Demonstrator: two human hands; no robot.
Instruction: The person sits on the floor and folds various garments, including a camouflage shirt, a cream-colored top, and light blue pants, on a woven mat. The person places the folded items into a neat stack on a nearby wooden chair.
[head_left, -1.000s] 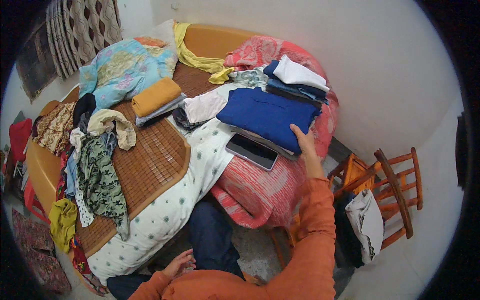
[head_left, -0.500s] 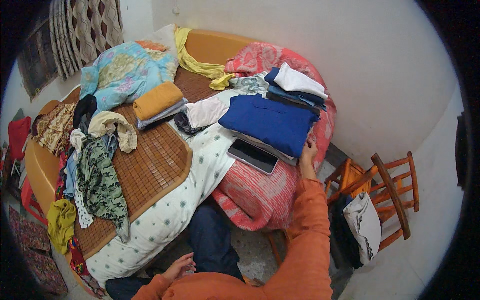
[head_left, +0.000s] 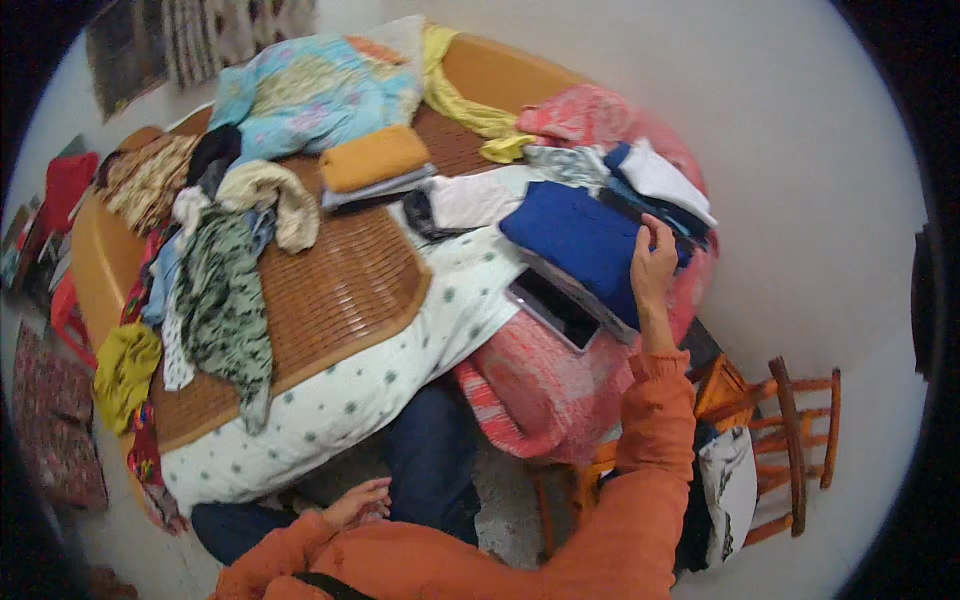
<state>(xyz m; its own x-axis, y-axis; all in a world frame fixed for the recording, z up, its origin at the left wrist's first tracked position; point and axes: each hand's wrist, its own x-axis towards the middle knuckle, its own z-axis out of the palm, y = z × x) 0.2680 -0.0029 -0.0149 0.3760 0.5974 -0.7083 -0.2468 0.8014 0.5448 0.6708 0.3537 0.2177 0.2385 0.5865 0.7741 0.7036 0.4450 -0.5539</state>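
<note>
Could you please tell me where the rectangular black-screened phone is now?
In the head view, the rectangular black-screened phone lies right of centre, beside the folded blue cloth garment.

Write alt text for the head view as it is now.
A right hand is at a folded blue garment, with a phone and pink blanket nearby; the left hand is near dark trousers. A loose camouflage garment and folded mustard cloth lie on the bed.
</note>
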